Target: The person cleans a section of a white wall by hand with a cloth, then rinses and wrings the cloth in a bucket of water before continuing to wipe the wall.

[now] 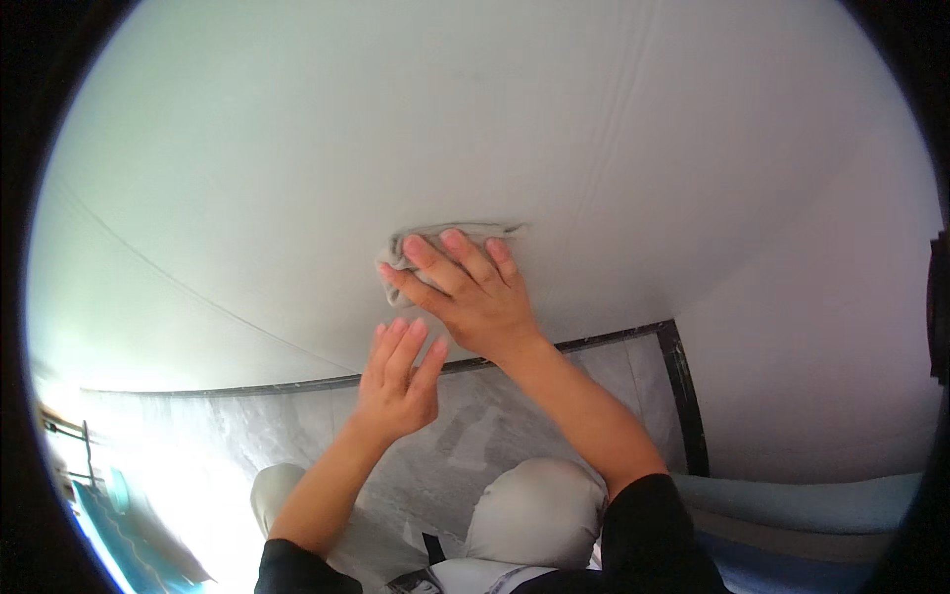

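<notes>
My right hand [482,297] lies over a folded pale grey cloth [401,293], pressing it against a smooth white wall [415,134] with fingers spread. Much of the cloth is hidden under the palm; its folded edges show above and left of the fingers. Below and to the left, my left hand [401,382] is raised with nothing in it, its thumb apart from the fingers. Whether its fingertips touch the wall cannot be told.
A black baseboard [297,387] runs along the wall's foot and turns at a corner. Grey marble-patterned floor [475,423] lies beneath my bent knees [538,512]. Layered blue and grey fabric [794,505] is at lower right, a teal item [119,534] at lower left.
</notes>
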Available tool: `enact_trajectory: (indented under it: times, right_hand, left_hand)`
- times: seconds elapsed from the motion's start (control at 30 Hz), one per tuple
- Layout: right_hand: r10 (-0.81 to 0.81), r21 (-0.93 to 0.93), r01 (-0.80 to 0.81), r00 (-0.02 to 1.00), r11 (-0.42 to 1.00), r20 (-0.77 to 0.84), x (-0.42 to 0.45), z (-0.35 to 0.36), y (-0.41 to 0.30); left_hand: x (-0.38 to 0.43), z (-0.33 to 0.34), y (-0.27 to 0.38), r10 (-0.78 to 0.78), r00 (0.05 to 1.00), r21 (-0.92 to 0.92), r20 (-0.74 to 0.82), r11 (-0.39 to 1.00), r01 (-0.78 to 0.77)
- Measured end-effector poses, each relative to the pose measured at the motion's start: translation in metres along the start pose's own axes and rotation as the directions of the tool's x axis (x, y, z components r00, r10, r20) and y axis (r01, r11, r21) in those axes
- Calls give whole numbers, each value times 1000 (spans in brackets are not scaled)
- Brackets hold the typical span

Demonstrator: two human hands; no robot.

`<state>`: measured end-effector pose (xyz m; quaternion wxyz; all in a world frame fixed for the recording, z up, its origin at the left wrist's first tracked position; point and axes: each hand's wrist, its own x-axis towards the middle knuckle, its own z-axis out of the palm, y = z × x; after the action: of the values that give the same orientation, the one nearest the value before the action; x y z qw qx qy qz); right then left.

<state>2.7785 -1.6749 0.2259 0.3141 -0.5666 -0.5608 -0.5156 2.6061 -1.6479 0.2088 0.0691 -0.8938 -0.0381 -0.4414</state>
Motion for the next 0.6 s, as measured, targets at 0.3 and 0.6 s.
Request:
enact_trajectory:
  times: [0.3,0.6]
  right_hand:
    - [-235,360,229,972,904,-27,47,0,-30]
    - [-533,733,366,846,573,-6,181,-4,-131]
  left_hand:
    - [16,-124,-12,-75,987,-162,144,982,98]
    - [-29,-139,-5,-88,907,-288,-412,957,-38]
